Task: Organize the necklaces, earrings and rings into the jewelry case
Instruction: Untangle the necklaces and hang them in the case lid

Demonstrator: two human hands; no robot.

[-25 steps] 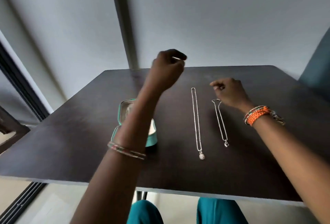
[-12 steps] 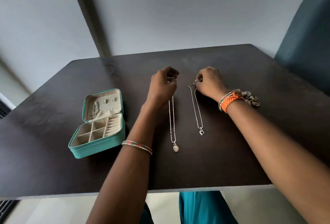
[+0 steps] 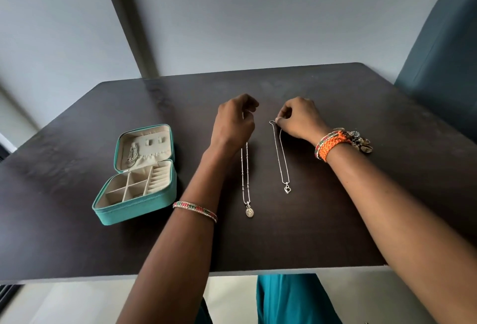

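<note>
Head view — necklaces (image 3: 281,153) mid-table, edges distant

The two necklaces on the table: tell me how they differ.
The left necklace reaches nearer the table's front edge than the right necklace. The left necklace carries a round pendant; the right necklace's is a small open heart. The left necklace's top lies under the left hand, while the right necklace's top is pinched by the right hand. Both are thin silver chains laid straight on the dark table.
</note>
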